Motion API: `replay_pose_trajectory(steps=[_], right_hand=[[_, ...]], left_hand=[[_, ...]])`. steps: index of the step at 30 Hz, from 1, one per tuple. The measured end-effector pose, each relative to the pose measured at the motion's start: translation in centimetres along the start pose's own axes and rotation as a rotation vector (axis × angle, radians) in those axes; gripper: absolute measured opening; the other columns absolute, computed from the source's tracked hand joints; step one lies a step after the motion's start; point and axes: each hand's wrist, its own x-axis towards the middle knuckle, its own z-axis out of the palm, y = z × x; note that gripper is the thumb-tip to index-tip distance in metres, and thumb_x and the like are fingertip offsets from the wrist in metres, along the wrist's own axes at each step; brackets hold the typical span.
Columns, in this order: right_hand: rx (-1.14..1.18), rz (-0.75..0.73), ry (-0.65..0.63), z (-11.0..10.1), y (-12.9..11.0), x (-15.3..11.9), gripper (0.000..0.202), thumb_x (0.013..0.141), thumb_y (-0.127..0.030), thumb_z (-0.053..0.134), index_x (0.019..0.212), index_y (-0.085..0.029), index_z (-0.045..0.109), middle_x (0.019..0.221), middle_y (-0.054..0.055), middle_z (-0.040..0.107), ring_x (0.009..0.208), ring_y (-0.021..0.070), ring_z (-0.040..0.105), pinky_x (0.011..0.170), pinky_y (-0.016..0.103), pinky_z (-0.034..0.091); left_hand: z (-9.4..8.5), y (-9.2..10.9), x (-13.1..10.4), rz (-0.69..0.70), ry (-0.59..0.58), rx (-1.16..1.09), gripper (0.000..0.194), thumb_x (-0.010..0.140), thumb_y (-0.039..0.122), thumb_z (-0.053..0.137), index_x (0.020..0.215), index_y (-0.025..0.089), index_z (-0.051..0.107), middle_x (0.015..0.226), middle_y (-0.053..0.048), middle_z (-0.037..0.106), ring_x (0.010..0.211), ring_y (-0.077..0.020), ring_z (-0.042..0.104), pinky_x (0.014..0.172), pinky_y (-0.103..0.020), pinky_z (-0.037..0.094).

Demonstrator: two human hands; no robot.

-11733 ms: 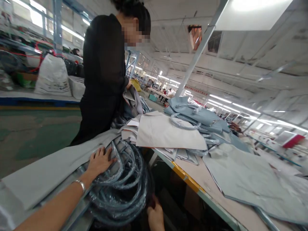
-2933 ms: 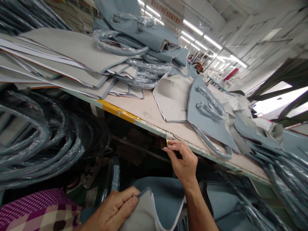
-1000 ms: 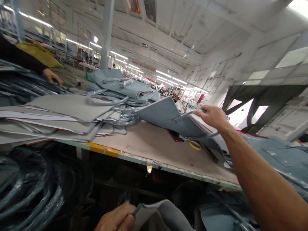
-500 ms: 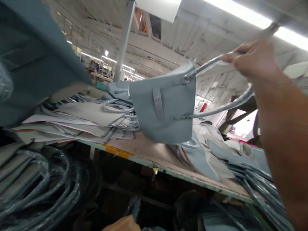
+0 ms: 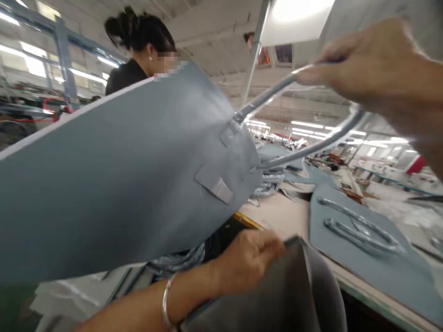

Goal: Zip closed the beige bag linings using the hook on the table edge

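Right hand (image 5: 374,69): fingers gripped handle (image 5: 311,150) of blue-grey panel (image 5: 121,184), apparently holding it clear. Left hand (image 5: 247,258): fingers pinched dark grey piece (image 5: 277,290), presumably to steady it.

Ceiling (image 5: 207,27): pale | strip lights (image 5: 308,124): lit | post (image 5: 256,53): slanting | column (image 5: 64,60): blue-grey | tabletop (image 5: 282,212): beige

the right hand (image 5: 367,64) is blurred; the left edge crops the panel (image 5: 114,184).
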Motion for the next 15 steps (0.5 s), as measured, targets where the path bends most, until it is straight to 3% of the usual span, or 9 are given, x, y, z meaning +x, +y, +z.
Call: replay_pose_trajectory(steps=[1, 4, 7, 10, 13, 15], right_hand=[[0.01, 0.035, -0.055, 0.8, -2.2, -1.3, 0.069, 0.076, -0.068, 0.063, 0.113, -0.012, 0.075, 0.086, 0.007, 0.068, 0.085, 0.0231, 0.065, 0.066, 0.036, 0.039], [0.03, -0.167, -0.252, 4.0, -5.5, -3.7, 0.062, 0.074, -0.058, 0.065, 0.111, -0.009, 0.074, 0.088, -0.002, 0.065, 0.099, 0.02, 0.063, 0.071, 0.027, 0.036], [0.034, -0.21, -0.387, 6.5, -4.9, -5.5, 0.067, 0.076, -0.059, 0.052, 0.116, -0.008, 0.069, 0.092, -0.006, 0.061, 0.108, 0.0208, 0.059, 0.075, 0.027, 0.032], [0.1, -0.273, -0.448, 7.0, -3.7, -7.8, 0.066, 0.08, -0.054, 0.046, 0.125, -0.01, 0.066, 0.097, -0.006, 0.061, 0.11, 0.0208, 0.058, 0.08, 0.029, 0.034], [0.195, -0.365, -0.489, 6.6, -3.3, -10.0, 0.043, 0.085, -0.035, 0.058, 0.122, -0.017, 0.071, 0.093, -0.008, 0.065, 0.102, 0.015, 0.061, 0.086, 0.026, 0.038], [0.236, -0.36, -0.553, 6.5, -3.2, -11.2, 0.031, 0.084, -0.024, 0.063, 0.111, -0.015, 0.076, 0.085, -0.007, 0.067, 0.091, 0.0112, 0.063, 0.083, 0.023, 0.041]], left_hand=[[-0.4, 1.1, 0.8, -0.004, 0.028, -0.023, 0.04, 0.099, 0.043, 0.044, 0.069, 0.017, 0.045, 0.068, 0.003, 0.041, 0.065, -0.0099, 0.038, 0.057, -0.021, 0.032], [-1.4, 2.2, 4.0, -0.018, 0.174, -0.068, 0.031, 0.098, 0.031, 0.049, 0.07, 0.017, 0.05, 0.065, 0.004, 0.039, 0.062, -0.0099, 0.037, 0.057, -0.02, 0.032], [-2.4, 1.0, 7.1, 0.059, 0.332, -0.024, 0.032, 0.1, 0.023, 0.048, 0.068, 0.016, 0.049, 0.063, 0.005, 0.038, 0.06, -0.009, 0.035, 0.06, -0.02, 0.032], [-3.3, 0.3, 8.7, 0.129, 0.379, -0.005, 0.035, 0.101, 0.02, 0.048, 0.067, 0.016, 0.046, 0.063, 0.005, 0.037, 0.06, -0.0087, 0.034, 0.061, -0.021, 0.032], [-3.8, 0.4, 9.0, 0.172, 0.413, 0.136, 0.038, 0.102, 0.018, 0.048, 0.064, 0.016, 0.043, 0.064, 0.004, 0.037, 0.062, -0.0092, 0.035, 0.062, -0.023, 0.031], [-3.8, 0.3, 9.0, 0.19, 0.441, 0.238, 0.038, 0.101, 0.016, 0.047, 0.064, 0.017, 0.042, 0.064, 0.004, 0.037, 0.063, -0.0097, 0.038, 0.064, -0.025, 0.032]])
